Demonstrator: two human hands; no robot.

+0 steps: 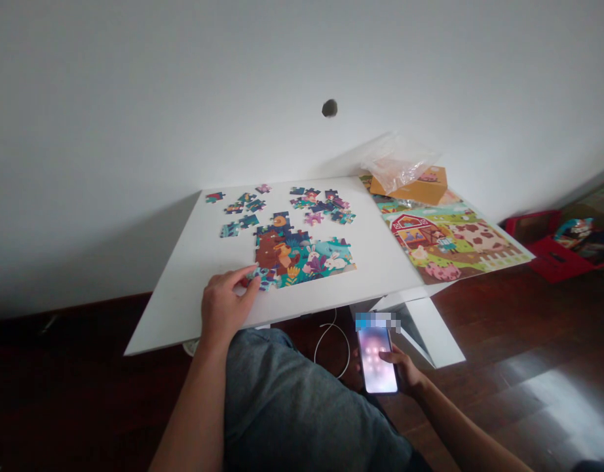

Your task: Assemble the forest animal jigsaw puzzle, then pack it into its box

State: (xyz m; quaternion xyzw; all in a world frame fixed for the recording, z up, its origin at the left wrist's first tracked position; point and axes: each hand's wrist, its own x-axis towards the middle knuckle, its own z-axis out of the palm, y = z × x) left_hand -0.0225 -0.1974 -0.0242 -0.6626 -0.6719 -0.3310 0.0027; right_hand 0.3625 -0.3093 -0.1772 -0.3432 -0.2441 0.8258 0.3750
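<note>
White tabletop [184, 275] against a pale wall [135, 98], dark wood floor [508, 341] below. Left hand [222, 307] reaches over the near edge, thumb and index finger touching the puzzle's near-left corner (pinch or light press, cannot tell). Part-joined puzzle [302, 259] lies just right of and slightly beyond this hand, the nearer of the two; long axis runs left-right, roughly along the near edge. It looks flat, teal and dark blue, brown bear, white rabbits, stepped far edge. Loose pieces [230, 230] sit beyond it in two groups, left and right. Right hand [405, 368] grasps a lit phone [378, 370] below table level, thumb over the screen. Farm picture sheet [444, 246] at right, orange packaging [432, 188] and clear plastic [395, 160] on its far end.
</note>
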